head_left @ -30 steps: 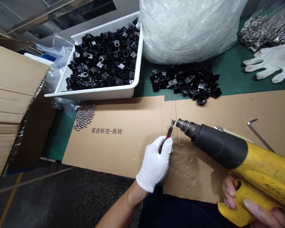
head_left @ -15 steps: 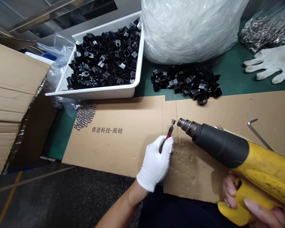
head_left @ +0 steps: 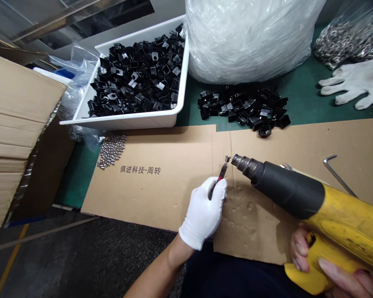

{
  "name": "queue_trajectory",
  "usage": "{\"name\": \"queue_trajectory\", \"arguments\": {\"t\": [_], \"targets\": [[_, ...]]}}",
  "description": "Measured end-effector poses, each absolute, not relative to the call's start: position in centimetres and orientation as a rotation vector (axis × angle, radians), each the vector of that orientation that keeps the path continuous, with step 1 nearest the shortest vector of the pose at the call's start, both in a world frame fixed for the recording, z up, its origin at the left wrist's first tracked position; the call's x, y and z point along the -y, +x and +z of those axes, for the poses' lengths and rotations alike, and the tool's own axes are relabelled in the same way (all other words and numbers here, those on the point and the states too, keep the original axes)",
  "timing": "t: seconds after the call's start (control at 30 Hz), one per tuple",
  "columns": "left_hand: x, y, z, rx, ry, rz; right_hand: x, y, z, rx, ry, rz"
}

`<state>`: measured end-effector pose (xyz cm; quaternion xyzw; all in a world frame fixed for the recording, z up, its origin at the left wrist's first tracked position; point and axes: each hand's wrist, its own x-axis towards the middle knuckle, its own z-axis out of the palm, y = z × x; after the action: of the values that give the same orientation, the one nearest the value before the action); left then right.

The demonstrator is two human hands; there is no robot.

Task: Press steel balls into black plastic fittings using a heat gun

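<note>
A small metal piece (head_left: 227, 158) sits at the tip of a slim tool (head_left: 223, 171), above the cardboard (head_left: 161, 194) and just beside the heat gun's nozzle (head_left: 247, 166). The gloved left hand's (head_left: 202, 213) grip clasps the tool; the bare right hand's (head_left: 345, 276) clasps the heat gun (head_left: 317, 207). Beyond, black caps (head_left: 240, 106) lie heaped on the green surface (head_left: 298, 103).

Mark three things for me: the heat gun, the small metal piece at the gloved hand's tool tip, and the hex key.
Heat gun (head_left: 340, 217): head view, on its yellow body.
Small metal piece (head_left: 227, 158): head view, near its wider top.
Hex key (head_left: 341, 179): head view, midway along its long arm.
</note>
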<state>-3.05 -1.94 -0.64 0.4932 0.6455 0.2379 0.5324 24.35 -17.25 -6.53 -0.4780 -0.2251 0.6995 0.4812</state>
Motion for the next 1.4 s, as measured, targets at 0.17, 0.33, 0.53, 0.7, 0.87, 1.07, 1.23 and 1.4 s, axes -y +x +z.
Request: {"name": "queue_trajectory", "arguments": {"t": [0.17, 0.33, 0.53, 0.7, 0.87, 1.07, 1.23, 1.4], "targets": [[1.88, -3.08, -0.59, -1.542, 1.178, 0.562, 17.24, 24.43, -6.4, 0.547, -1.169, 1.728], [1.88, -3.09, -0.53, -1.546, 1.181, 0.553, 17.33, 24.28, -6.43, 0.53, -1.174, 1.702], [1.89, -3.05, -0.48, -1.545, 1.182, 0.559, 17.25, 24.31, -6.27, 0.521, -1.192, 1.708], [1.88, -3.09, -0.43, -1.547, 1.192, 0.554, 17.02, 24.13, -5.9, 0.531, -1.178, 1.716], [1.85, -3.09, -0.37, -1.547, 1.208, 0.547, 17.0, 23.93, -5.71, 0.522, -1.211, 1.673], [1.81, -3.06, -0.33, -1.546, 1.214, 0.547, 16.5, 23.98, -5.6, 0.565, -1.237, 1.677], [1.81, -3.04, -0.32, -1.546, 1.197, 0.536, 16.64, 23.86, -5.66, 0.555, -1.241, 1.643], [1.87, -3.02, -0.37, -1.543, 1.204, 0.551, 17.03, 24.17, -5.81, 0.544, -1.217, 1.68]]}}
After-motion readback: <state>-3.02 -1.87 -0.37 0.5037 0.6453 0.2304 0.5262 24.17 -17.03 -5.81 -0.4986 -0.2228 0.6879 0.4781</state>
